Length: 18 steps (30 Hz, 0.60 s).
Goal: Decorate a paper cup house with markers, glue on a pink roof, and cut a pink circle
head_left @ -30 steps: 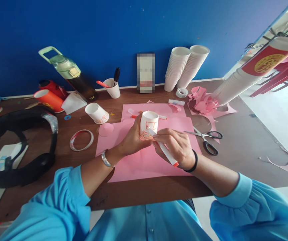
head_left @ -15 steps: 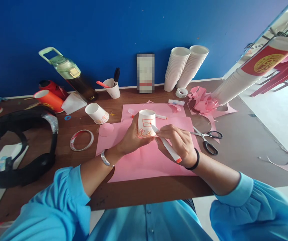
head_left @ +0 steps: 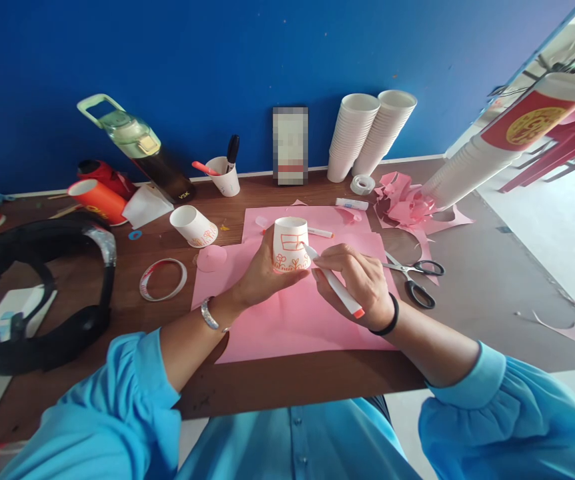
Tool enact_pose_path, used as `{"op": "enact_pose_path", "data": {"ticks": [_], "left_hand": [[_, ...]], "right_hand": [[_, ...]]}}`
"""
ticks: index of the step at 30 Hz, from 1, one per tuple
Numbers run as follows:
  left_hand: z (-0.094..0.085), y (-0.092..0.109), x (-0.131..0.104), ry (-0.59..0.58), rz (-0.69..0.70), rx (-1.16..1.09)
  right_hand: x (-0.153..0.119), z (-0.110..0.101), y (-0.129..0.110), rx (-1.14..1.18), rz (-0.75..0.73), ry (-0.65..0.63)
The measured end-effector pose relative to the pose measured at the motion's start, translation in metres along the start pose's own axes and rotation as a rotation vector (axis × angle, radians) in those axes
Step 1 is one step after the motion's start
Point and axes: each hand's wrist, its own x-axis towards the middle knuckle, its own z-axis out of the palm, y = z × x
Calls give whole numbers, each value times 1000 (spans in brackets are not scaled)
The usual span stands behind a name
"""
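Note:
My left hand (head_left: pixel 262 270) is closed around the side of a white paper cup (head_left: pixel 290 257), which bears orange flowers near its base and a divided orange rectangle above them. In my right hand (head_left: pixel 357 283) I grip a white marker pen (head_left: pixel 338 291) with an orange end, its tip against the cup's right side by the rectangle. Below both hands lie pink paper sheets (head_left: pixel 287 327). Another marker (head_left: pixel 320 233) rests on the paper behind the held cup, partly hidden. A second decorated paper cup (head_left: pixel 192 225) stands to the left.
Scissors (head_left: pixel 412 270) lie right of my right hand, near crumpled pink scraps (head_left: pixel 402 200). Stacked cups (head_left: pixel 352 137), a tape roll (head_left: pixel 363 185) and a glue stick (head_left: pixel 351 204) sit at the back. Leftward are a bottle (head_left: pixel 142 150), a tape ring (head_left: pixel 163 279) and a black headset (head_left: pixel 102 293).
The held cup has shifted slightly left and turned a little. A vertical line now divides the orange rectangle, and the lower line reaches further right. The marker tip has moved slightly.

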Motion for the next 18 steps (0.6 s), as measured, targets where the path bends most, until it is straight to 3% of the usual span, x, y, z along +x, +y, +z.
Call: {"op": "enact_pose_path", "data": {"ticks": [18], "left_hand": [[-2,-3,-2,21,-20,31]], "right_hand": [[1,-2,2,19,29,-11]]}}
